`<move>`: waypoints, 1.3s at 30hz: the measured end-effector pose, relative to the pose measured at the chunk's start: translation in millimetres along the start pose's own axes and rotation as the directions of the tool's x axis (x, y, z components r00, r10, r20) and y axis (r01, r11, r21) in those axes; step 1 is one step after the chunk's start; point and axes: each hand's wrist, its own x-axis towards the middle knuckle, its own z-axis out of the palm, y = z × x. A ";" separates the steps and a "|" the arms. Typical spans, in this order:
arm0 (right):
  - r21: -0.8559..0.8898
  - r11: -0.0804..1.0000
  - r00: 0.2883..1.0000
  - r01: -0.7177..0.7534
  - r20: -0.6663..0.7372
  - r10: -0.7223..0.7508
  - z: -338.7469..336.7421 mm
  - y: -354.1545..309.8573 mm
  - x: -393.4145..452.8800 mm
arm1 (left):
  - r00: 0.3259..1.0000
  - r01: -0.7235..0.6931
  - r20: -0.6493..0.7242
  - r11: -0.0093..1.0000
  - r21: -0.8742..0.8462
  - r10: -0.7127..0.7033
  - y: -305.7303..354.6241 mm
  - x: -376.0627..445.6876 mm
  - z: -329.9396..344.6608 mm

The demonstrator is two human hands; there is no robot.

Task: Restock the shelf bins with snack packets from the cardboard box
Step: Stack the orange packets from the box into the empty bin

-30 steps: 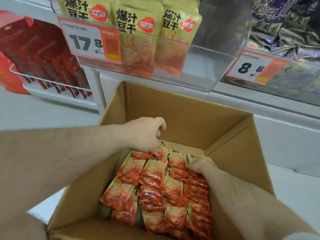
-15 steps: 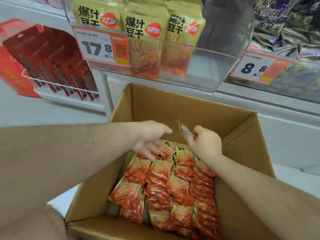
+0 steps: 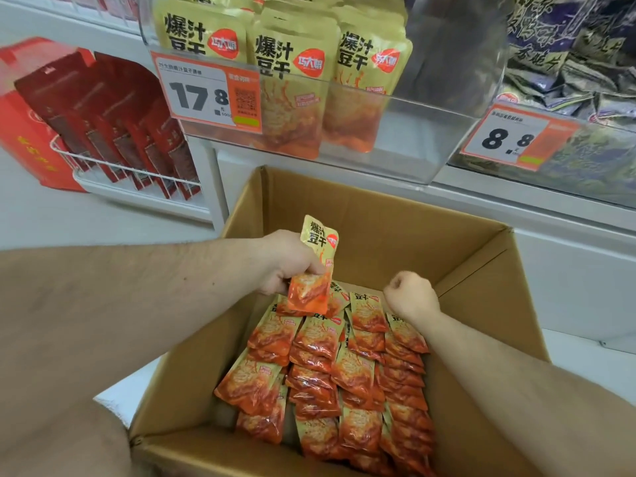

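The left hand grips one snack packet upright above the far left part of the open cardboard box, fingers curled round its middle. The right hand hovers to its right over the box with fingers curled into a loose fist; nothing shows in it. Rows of orange packets fill the box floor. Beyond the box, a clear shelf bin holds larger yellow bags behind a price tag reading 17.8.
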 end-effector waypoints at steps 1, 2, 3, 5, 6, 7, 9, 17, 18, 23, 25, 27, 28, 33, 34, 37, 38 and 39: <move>-0.050 0.997 0.996 -0.059 0.069 0.063 14.1 9.0 8.4 | 1.000 -0.005 -0.002 1.000 0.031 0.005 -1.1 1.2 -1.7; -0.089 0.992 0.987 -0.088 0.124 0.099 27.5 13.7 14.3 | 1.000 -0.008 -0.011 0.998 0.065 0.009 -2.6 3.5 -3.7; -0.114 0.987 0.976 -0.114 0.175 0.133 40.4 15.3 18.9 | 1.000 -0.004 -0.017 0.995 0.096 0.005 -3.9 5.6 -5.8; -0.113 0.978 0.948 -0.175 0.249 0.198 65.6 15.3 30.1 | 0.999 0.019 -0.032 0.990 0.143 -0.015 -7.1 10.5 -11.2; -0.104 0.972 0.934 -0.212 0.270 0.233 76.1 14.2 35.2 | 0.999 0.028 -0.042 0.986 0.162 -0.022 -8.8 12.8 -14.1; -0.117 0.962 0.921 -0.248 0.280 0.272 86.8 13.9 39.9 | 0.998 0.037 -0.051 0.984 0.176 -0.028 -10.4 15.4 -17.2; -0.169 0.947 0.911 -0.274 0.269 0.312 102.8 13.6 45.1 | 0.997 0.057 -0.063 0.982 0.178 -0.046 -13.6 20.0 -23.5; 0.095 0.911 0.895 -0.401 0.253 0.367 91.9 14.9 50.5 | 0.990 0.089 -0.119 0.990 0.108 -0.076 -23.5 25.9 -39.3; 0.204 0.877 0.884 -0.435 0.280 0.374 83.8 17.3 46.2 | 0.990 0.084 -0.120 0.991 0.100 -0.071 -22.5 25.2 -39.3; 0.645 0.640 0.889 -0.417 0.437 0.139 9.8 10.6 -8.3 | 0.992 0.025 -0.126 0.994 0.107 -0.011 -13.5 8.1 -36.0; 0.777 0.489 0.866 -0.397 0.493 -0.081 -18.6 1.8 -28.6 | 0.992 0.002 -0.124 0.993 0.119 0.012 -10.8 -2.0 -35.5; 0.834 0.421 0.850 -0.355 0.476 -0.226 -42.2 -9.3 -44.3 | 0.995 -0.028 -0.096 0.993 0.118 0.040 -7.1 -12.0 -35.1; 0.844 0.426 0.840 -0.326 0.466 -0.280 -53.4 -17.2 -53.8 | 0.996 -0.048 -0.073 0.993 0.112 0.056 -4.9 -17.3 -34.7; 0.811 0.571 0.797 -0.127 0.426 -0.429 -92.3 -62.4 -94.0 | 0.989 -0.145 0.030 0.989 0.038 0.144 9.3 -50.0 -30.0; 0.798 0.596 0.809 -0.088 0.406 -0.424 -97.0 -71.0 -101.3 | 0.986 -0.161 0.054 0.987 0.017 0.160 11.4 -56.6 -28.4; 0.775 0.631 0.873 -0.037 0.333 -0.357 -108.5 -92.3 -118.1 | 0.968 -0.215 0.117 0.974 -0.067 0.222 16.9 -70.7 -24.1; 0.771 0.637 0.895 -0.021 0.298 -0.331 -111.7 -97.4 -123.4 | 0.960 -0.236 0.132 0.967 -0.097 0.247 19.1 -75.4 -23.2; 0.763 0.646 0.914 0.008 0.257 -0.314 -113.8 -101.2 -126.6 | 0.951 -0.260 0.137 0.958 -0.119 0.276 20.9 -79.0 -22.9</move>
